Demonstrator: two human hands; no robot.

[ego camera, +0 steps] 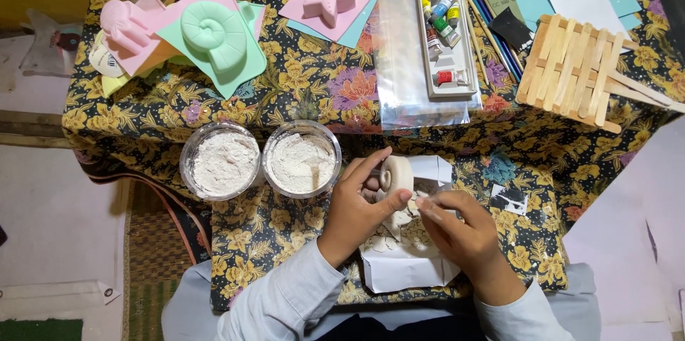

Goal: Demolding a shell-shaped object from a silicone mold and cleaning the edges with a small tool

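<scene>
My left hand (358,205) grips a pale plaster cast shaped like a spiral shell (395,174), holding it upright over a sheet of white paper (404,271). My right hand (460,230) is next to it, fingertips pinched together and touching the lower edge of the shell. Small plaster crumbs lie on the paper under my hands. Two round clear tubs of white powder (220,161) (302,159) stand just left of my left hand.
Pink and green silicone moulds (214,36) (328,0) (125,23) sit at the back on coloured sheets. A tray of small paint tubes (444,34), brushes (492,31), a clear plastic bag (399,63) and a raft of wooden sticks (571,70) lie back right. The flowered cloth (300,84) covers the table.
</scene>
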